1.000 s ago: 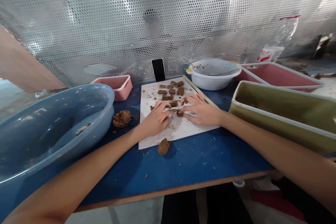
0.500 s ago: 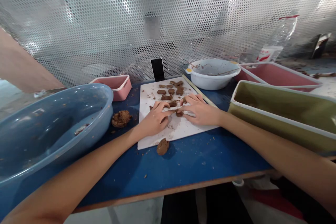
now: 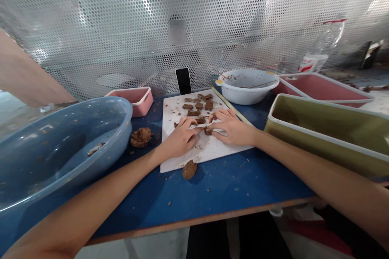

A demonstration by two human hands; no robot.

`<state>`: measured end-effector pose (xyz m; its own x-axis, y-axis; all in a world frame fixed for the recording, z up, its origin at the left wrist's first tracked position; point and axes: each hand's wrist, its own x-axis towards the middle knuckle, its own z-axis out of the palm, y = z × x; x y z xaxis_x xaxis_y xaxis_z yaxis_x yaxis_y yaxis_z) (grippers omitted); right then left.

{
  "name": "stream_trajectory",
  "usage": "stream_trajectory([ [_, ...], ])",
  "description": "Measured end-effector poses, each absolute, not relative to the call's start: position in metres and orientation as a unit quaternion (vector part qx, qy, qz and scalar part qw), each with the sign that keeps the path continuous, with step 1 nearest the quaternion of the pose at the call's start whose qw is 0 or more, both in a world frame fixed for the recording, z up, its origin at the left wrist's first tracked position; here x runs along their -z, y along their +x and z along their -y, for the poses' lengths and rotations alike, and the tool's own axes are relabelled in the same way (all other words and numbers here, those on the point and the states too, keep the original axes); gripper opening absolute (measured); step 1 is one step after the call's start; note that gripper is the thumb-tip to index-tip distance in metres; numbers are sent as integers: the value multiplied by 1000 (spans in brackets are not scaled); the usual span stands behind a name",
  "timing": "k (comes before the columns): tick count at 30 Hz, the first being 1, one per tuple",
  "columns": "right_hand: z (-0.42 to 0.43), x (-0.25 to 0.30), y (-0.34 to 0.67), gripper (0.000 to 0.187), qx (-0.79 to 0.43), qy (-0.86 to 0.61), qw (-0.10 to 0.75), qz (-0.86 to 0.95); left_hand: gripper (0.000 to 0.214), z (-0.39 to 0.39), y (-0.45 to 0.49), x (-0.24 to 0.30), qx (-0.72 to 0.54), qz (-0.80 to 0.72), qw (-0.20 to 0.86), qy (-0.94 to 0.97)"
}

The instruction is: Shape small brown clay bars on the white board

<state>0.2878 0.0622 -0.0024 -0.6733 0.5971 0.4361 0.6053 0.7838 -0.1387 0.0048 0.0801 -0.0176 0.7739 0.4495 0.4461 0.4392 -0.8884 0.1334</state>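
Note:
Over the white board [image 3: 173, 156], my left hand [image 3: 180, 141] has its fingers curled and its index fingertip pressed against a small piece of brown clay [image 3: 208, 131]. My right hand [image 3: 233, 129] reaches in from the other side, its bent fingers and thumb closed about the same piece. Just beyond the hands lies a clay strip [image 3: 200, 120], partly hidden by fingers. Several shaped clay pieces [image 3: 199, 106] sit in rows farther up the board. A rounded clay lump [image 3: 190, 169] rests at the board's near edge, and a rougher clay lump [image 3: 142, 137] lies to its left.
A large blue basin [image 3: 121, 109] stands at left, with a small pink box [image 3: 145, 103] behind it. A phone [image 3: 183, 81] leans on the perforated screen. At right are a white basin [image 3: 243, 95], a pink tray [image 3: 340, 99], a green box [image 3: 319, 123] and a plastic bottle [image 3: 322, 48].
The view has shifted very slightly. Both hands stay at the small clay piece, with barely any visible finger movement.

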Motion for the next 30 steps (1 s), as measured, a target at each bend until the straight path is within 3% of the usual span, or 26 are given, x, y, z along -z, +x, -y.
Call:
stream_trajectory([
  [9,-63,3,287,26,16,-338,218,915,51,-80,5,17,-234,-238,13,943],
  [16,-61,0,289,22,16,-319,238,917,35,-80,4,18,-228,-241,7,943],
  [30,-64,1,289,25,34,-339,203,918,47,-81,5,18,-227,-235,5,945],
])
